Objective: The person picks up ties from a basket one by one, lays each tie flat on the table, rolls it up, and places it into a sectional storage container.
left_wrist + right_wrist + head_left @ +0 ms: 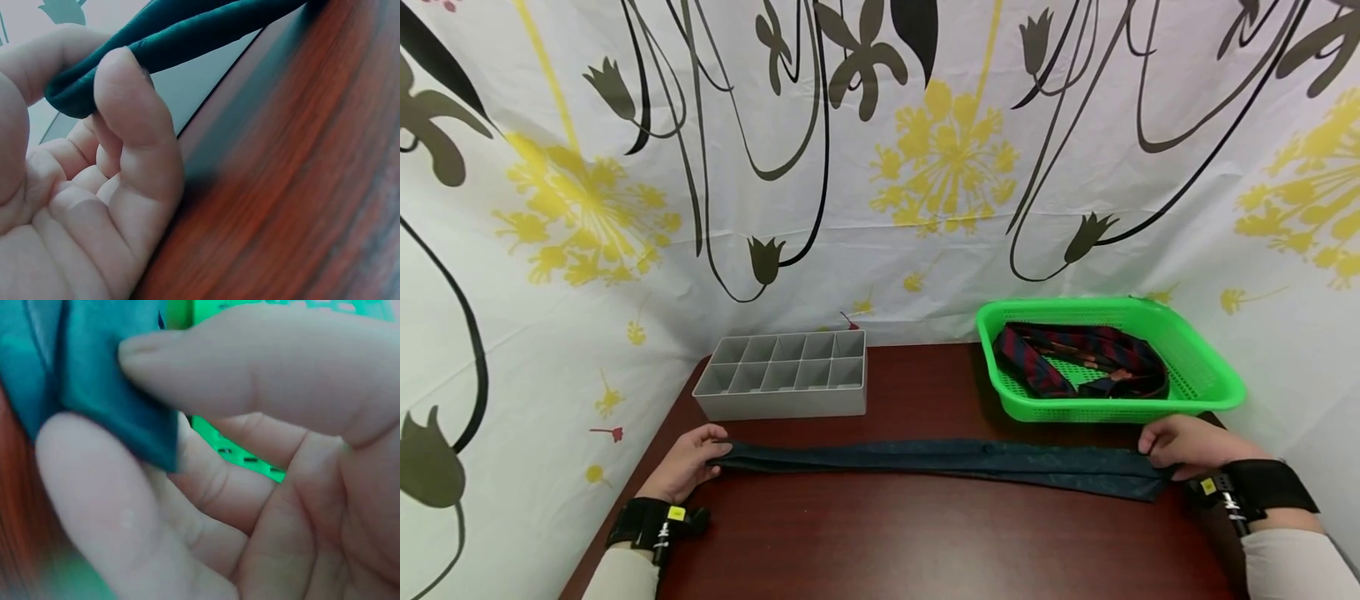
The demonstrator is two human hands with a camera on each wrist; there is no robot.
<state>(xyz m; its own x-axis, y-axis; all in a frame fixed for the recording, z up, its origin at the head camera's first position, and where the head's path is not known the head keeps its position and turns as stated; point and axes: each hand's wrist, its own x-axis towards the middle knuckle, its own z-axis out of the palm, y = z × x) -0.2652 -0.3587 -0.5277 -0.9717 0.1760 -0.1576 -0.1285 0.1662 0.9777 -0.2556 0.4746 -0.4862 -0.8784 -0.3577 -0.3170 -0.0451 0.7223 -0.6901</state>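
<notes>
Dark tie (940,460) stretched flat along the table's (925,542) front edge. Narrow end pinched by left hand (688,462); wide end pinched by right hand (1183,446).

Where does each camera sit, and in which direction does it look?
Head: on the person's head, looking forward and down at the table; shows left hand, right hand, both sleeves, a dark tie, grey organizer, green basket.
Left wrist: beside the palm, looking along the fingers that pinch the tie's end.
Right wrist: close to the palm; thumb and fingers pinch the tie, basket behind.
Shared: all three show the tie; head and right wrist show the basket.
</notes>
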